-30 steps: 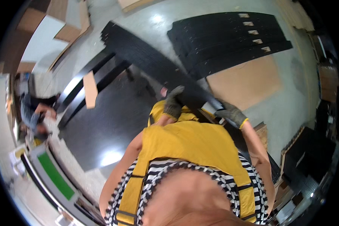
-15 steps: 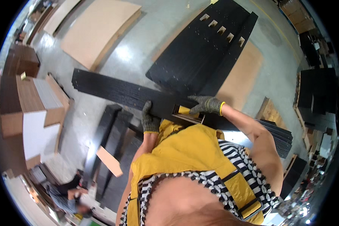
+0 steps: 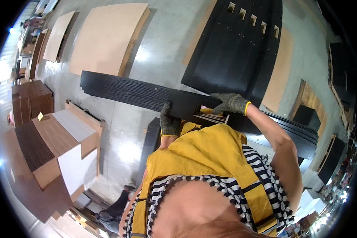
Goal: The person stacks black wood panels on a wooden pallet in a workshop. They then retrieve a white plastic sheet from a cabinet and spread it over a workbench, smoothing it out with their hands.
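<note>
A stack of long, narrow black boards (image 3: 135,92) lies crosswise in front of my body, its layered edges stepped at the left end. My left hand (image 3: 170,121), in a dark grey work glove with a yellow cuff, grips its near edge with the thumb on top; the fingers underneath are hidden. At a rectangular cutout in the boards, my right hand (image 3: 232,104), gloved alike, holds the stack, with some fingers by the opening. Through that cutout a bit of yellow cloth shows.
Beyond the boards stands a pile of wide black panels (image 3: 230,55) with several slots. Pale boards (image 3: 107,37) are stacked at the far left. Brown and white panel stacks (image 3: 77,170) stand at left. A person's dark clothing (image 3: 113,214) shows at lower left. Pallets line the right.
My view has shifted, so the slotted black panels sit farther right and the brown stacks look nearer. Both hands keep their hold on the boards, which have moved along with me.
</note>
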Available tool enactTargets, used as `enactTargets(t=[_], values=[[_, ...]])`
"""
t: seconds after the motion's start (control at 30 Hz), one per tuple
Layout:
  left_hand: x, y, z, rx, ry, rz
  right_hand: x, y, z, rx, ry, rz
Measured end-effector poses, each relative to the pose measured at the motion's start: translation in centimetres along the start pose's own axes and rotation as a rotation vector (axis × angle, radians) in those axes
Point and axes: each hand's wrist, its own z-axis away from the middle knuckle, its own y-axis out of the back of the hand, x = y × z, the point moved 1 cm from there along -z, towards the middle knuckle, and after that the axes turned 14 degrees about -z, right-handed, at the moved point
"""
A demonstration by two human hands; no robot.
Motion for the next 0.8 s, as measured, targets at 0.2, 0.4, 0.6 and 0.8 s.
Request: enactTargets(t=[0.2, 0.4, 0.6, 0.8], values=[[10.6, 1.6, -5.3, -0.046, 0.129, -0.103, -7.7, -1.2, -6.9, 0.028, -0.130, -0.118], [20.5, 1.7, -10.7, -0.103, 0.162, -0.221, -12.5, -3.1, -12.5, 0.172, -0.079, -0.296], [24.9, -0.8, -16.6, -0.189, 0.222, -0.368, -16.9, -1.2, -15.1, 0.205, -0.333, -0.438], [25.8, -5.1, -23.7, -0.191, 0.313, -0.533, -15.2, 1.3, -17.6, 0.302, -0.305, -0.596]])
